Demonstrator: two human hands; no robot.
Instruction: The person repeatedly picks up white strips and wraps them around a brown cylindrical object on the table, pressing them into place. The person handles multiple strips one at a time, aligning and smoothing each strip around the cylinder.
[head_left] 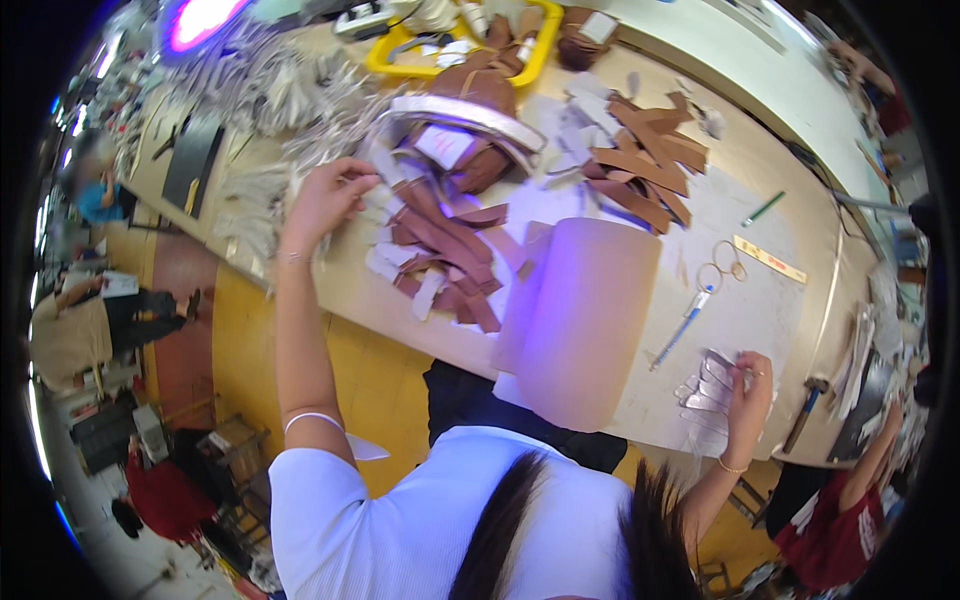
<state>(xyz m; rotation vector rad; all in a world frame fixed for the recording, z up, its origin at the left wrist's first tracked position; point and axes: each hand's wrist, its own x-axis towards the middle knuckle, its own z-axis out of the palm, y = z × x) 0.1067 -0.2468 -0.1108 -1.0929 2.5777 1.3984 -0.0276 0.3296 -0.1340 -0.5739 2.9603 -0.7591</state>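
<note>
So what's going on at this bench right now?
A person in a white top stands at a long worktable strewn with cut pieces. The left hand reaches up into a heap of brown and pale strips, pinching at a pale one. The right hand holds a small fan of silvery pieces at the table's near edge. A curled tan sheet lies between the hands, with scissors and a blue pen beside it. Another person in red works at the right.

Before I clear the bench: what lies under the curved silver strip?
Under the curved silver strip lie brown leather pieces and a white slip. Anything deeper in that heap, and the workbench beneath, is covered.
</note>
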